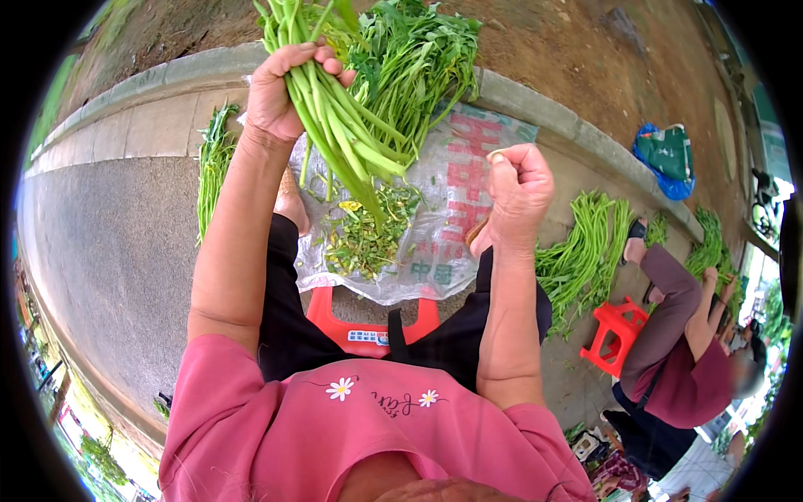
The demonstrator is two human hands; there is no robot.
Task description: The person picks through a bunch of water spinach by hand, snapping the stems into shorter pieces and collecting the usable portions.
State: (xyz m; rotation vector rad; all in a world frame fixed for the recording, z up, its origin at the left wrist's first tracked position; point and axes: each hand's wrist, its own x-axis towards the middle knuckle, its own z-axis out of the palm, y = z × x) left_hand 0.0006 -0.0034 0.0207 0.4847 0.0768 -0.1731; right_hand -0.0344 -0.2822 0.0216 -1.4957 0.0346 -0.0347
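Note:
My left hand (279,94) is wrapped round a bunch of thick green leafy-vegetable stems (339,125), which look like water spinach. Their cut ends slant down to the right, while the upper part runs out past the top of the picture. Level with my knee, my right hand (521,194) is curled into a fist, thumb against the forefinger, and nothing shows in it. Between my feet lies a printed woven plastic sack (439,251), bearing a heap of trimmed leaf and stem scraps (370,241). Behind the bunch rests a large pile of leafy greens (420,69).
A red plastic stool (332,323) is beneath me. More greens (216,169) lie at left, and long stems (583,251) at right. Beyond them are another red stool (615,336) and a bent-over person (680,326). A concrete kerb (533,100) holds a blue-and-green bag (665,160).

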